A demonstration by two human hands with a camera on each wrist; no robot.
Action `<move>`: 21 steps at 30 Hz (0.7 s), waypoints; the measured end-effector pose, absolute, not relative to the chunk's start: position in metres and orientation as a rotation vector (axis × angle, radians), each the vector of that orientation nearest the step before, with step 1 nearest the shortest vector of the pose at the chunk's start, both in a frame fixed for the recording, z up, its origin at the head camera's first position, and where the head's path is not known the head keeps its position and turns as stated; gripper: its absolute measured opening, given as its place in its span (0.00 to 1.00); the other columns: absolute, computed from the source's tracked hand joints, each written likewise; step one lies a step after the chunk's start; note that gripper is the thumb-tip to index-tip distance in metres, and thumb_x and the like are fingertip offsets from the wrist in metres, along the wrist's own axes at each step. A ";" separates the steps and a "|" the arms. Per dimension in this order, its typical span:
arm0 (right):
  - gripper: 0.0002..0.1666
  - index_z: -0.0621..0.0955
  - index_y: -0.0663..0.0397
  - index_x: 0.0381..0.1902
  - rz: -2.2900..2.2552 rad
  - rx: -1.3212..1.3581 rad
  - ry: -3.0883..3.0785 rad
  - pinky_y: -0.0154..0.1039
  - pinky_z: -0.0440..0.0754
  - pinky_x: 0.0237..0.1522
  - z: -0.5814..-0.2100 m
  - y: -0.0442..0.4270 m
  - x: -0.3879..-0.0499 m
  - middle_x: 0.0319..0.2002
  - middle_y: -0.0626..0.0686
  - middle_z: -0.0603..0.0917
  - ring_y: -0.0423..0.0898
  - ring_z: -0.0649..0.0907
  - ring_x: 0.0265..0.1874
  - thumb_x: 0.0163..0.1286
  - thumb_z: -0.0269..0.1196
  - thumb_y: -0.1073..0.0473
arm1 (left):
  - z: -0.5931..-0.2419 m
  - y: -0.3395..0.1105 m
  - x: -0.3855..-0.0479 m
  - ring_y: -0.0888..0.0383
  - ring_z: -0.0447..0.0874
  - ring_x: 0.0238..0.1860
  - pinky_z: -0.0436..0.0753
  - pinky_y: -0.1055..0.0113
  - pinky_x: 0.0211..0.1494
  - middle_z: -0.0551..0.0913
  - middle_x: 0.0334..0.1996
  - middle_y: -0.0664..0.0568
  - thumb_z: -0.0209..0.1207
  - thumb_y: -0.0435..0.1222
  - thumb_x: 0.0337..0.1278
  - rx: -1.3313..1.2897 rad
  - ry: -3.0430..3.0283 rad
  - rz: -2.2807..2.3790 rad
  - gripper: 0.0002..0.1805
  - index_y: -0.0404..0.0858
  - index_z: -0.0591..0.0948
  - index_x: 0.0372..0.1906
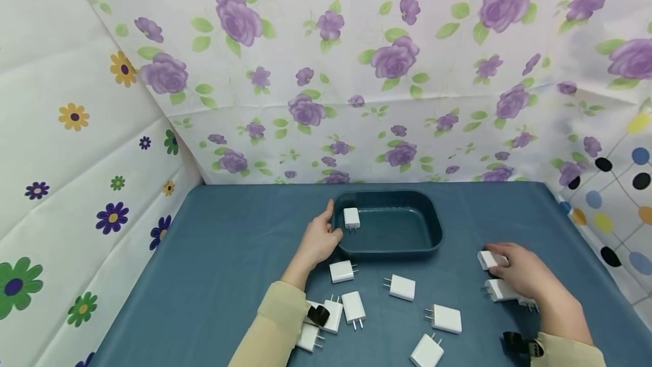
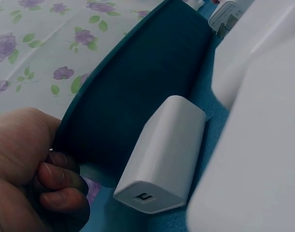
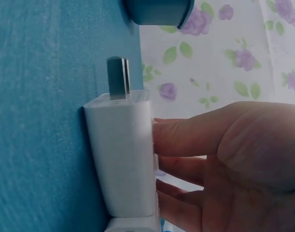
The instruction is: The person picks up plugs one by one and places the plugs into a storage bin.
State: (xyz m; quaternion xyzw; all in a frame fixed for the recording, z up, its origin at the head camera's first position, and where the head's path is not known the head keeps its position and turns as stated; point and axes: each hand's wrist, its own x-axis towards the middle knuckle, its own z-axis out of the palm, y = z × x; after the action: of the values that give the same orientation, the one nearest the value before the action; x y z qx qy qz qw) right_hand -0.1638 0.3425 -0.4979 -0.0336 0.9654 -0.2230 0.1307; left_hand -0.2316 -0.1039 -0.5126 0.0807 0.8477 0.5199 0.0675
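Note:
My left hand [image 1: 320,238] grips the left edge of a dark teal tray [image 1: 389,255], with its thumb at the rim and several fingers curled in the left wrist view. A white charger plug [image 1: 351,218] lies inside the tray at its left end. To the right of the tray, my right hand [image 1: 522,269] pinches another white charger plug [image 1: 490,260]. Just below that hand lies a further charger plug [image 1: 500,290]; in the right wrist view a charger plug [image 3: 120,154] stands in front of the fingers and largely hides the held one.
Several white charger plugs lie scattered on the blue tabletop [image 1: 244,242], such as one plug [image 1: 402,287] below the tray and another plug [image 1: 354,307] near the left forearm. A flowered cloth [image 1: 285,72] hangs behind the table, with patterned cloths at both sides.

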 end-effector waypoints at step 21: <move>0.34 0.73 0.73 0.72 -0.636 -0.024 2.807 0.76 0.70 0.60 -0.499 0.339 -0.166 0.68 0.81 0.70 0.82 0.68 0.66 0.79 0.66 0.56 | -0.513 -0.104 -0.232 0.59 0.53 0.14 0.61 0.63 0.23 0.60 0.13 0.58 0.53 0.28 0.69 0.248 2.552 1.574 0.46 0.44 0.50 0.88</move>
State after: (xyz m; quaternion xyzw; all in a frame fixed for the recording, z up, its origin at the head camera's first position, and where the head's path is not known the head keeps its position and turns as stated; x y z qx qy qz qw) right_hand -0.1657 0.3395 -0.4988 -0.0081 0.9667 -0.2192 0.1314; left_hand -0.2322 -0.1037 -0.5128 0.0824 0.8464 0.5220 0.0664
